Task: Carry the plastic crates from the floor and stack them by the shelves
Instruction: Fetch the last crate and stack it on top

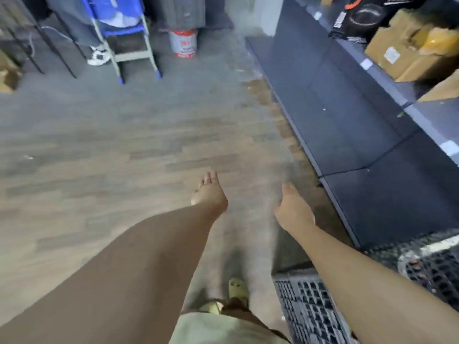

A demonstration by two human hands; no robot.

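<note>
Both hands empty, fingers relaxed: left hand [210, 192], right hand [293, 209]; black plastic crate [310, 309] lies below the right forearm, beside the shelves [347, 115]

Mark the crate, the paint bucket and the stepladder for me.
crate [308, 316]: head view, on its black lattice wall.
paint bucket [183, 43]: head view, on its white side.
stepladder [129, 54]: head view, on its lower step.

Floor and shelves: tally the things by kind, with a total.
Plastic crates: 2
Buckets: 1
Stepladders: 1
Cardboard boxes on the shelves: 2
Black boxes: 1
Total: 7
</note>
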